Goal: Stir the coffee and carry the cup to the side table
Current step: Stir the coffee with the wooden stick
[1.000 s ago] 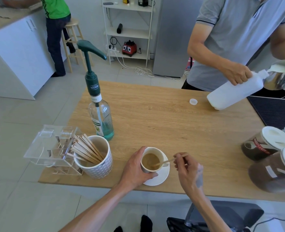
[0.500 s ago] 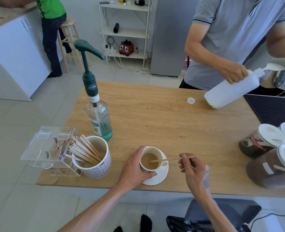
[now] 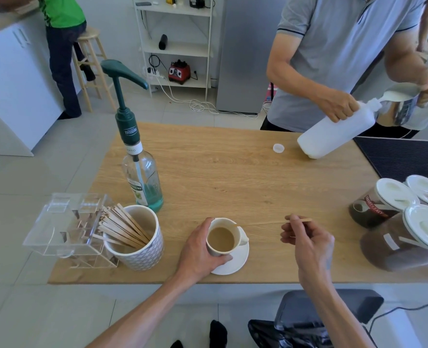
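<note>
A white cup (image 3: 235,236) of milky coffee stands on a white saucer (image 3: 238,262) near the front edge of the wooden table (image 3: 233,177). My left hand (image 3: 200,252) wraps around the cup's left side. My right hand (image 3: 308,241), to the right of the cup, pinches a thin wooden stirrer (image 3: 263,223) held almost level. The stirrer's far tip is over the cup's right rim, out of the coffee.
A patterned mug of wooden stirrers (image 3: 137,237) and a clear plastic box (image 3: 64,227) stand left of the cup, a pump syrup bottle (image 3: 140,172) behind. Lidded jars (image 3: 393,222) sit at the right. Across the table, a person pours from a white bottle (image 3: 333,131) into a metal jug (image 3: 399,106).
My right hand has drawn the stirrer up and out of the coffee, moving right until it is nearly level. My left hand has stayed on the cup.
</note>
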`<state>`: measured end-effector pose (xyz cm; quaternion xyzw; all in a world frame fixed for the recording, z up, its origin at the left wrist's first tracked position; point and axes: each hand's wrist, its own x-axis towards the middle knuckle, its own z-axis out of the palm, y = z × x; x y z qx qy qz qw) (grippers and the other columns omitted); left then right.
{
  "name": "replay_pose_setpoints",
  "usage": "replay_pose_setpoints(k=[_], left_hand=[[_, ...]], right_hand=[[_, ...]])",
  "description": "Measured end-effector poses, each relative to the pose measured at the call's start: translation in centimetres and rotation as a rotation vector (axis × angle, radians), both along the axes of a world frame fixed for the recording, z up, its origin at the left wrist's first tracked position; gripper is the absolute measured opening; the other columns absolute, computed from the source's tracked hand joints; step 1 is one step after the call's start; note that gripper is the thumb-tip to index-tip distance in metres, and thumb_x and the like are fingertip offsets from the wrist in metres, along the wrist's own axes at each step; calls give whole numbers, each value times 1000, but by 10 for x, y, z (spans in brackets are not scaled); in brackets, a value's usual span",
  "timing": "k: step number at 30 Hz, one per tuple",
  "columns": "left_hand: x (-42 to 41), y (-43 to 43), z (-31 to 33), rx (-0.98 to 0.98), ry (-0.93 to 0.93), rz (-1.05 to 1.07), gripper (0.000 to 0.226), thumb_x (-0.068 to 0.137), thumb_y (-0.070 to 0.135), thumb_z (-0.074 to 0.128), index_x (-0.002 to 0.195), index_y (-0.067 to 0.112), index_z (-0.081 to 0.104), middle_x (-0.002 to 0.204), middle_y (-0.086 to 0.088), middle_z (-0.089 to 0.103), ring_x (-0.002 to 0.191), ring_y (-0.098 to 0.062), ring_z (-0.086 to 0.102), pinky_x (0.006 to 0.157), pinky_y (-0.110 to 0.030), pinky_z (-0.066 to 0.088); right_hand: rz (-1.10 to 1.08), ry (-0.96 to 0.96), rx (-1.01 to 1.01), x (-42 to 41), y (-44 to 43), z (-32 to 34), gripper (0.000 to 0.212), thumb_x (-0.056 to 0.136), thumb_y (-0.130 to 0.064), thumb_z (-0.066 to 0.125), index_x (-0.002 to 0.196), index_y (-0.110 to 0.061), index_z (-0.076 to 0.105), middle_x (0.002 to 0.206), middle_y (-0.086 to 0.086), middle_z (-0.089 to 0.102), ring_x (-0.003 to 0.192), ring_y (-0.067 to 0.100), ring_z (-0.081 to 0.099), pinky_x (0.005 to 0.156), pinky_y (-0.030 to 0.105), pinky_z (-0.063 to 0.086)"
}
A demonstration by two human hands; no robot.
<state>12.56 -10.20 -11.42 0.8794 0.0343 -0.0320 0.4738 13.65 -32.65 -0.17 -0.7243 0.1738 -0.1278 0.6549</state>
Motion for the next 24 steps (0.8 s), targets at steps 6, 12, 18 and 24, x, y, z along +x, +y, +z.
replay_pose_setpoints(k=[6,12,18,24], left_hand=[[1,0,3,27,8,-4,103,59,54,94,147,32,45,139,14,61,127,-12,59,105,-35,53],[0,0,3,39,4,-13,106,59,56,93,149,32,43,143,12,60,130,-14,58,106,-41,54],[0,0,1,40,-7,-11,103,62,50,96,149,29,43,141,11,61,128,-13,58,105,-36,52],[-1,0,5,53,12,-12,112,63,50,96,157,25,39,151,5,56,138,-18,54,112,-42,49]], right_hand=[[-48,132,69,3,21,-18,30,89,-28,72,79,1,73,66,12,73,56,22,65,60,39,59],[-109,211,-1,1,19,-30,30,89,-24,73,72,0,71,62,10,70,50,17,61,52,32,57],[-192,188,11,-1,-1,-20,26,88,-25,74,72,-4,71,66,13,70,51,19,61,51,32,56],[-101,63,85,-6,-7,-1,21,93,-20,67,85,-2,73,69,11,69,55,17,65,53,24,60]])
